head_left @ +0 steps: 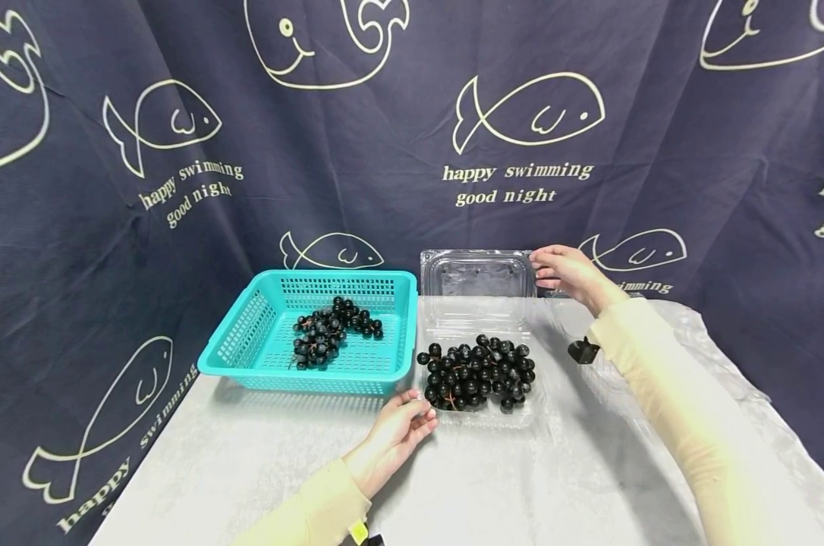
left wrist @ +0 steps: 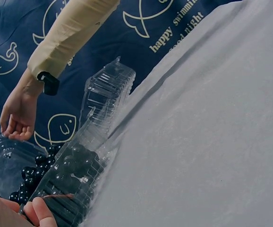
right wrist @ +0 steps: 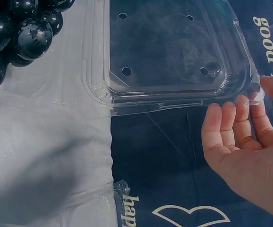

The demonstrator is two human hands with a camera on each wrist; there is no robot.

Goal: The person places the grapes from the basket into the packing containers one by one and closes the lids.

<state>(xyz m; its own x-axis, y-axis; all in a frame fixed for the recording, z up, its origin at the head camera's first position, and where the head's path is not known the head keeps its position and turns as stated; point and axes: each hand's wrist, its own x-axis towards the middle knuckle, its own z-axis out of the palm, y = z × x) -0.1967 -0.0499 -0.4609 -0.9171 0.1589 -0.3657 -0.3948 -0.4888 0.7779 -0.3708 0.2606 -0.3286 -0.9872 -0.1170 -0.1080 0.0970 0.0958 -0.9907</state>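
Note:
A clear plastic clamshell box point(head_left: 535, 417) holds a bunch of black grapes point(head_left: 476, 375); its lid point(right wrist: 157, 47), pierced with small holes, stands raised at the back. My left hand point(head_left: 391, 440) holds the box's near left corner between thumb and fingers. At the lid's far right corner, my right hand point(head_left: 572, 277) pinches the rim, thumb on one side and fingers on the other, as the right wrist view shows. From the left wrist camera, the box wall point(left wrist: 75, 175) appears close up, with part of my left hand point(left wrist: 11, 213) at the bottom edge.
Left of the box stands a turquoise basket point(head_left: 303, 377) with more black grapes point(head_left: 319, 341) inside. Another clear plastic box point(left wrist: 108, 90) sits on the right, partly behind my right arm. A dark curtain point(head_left: 412, 152) hangs at the table's back edge.

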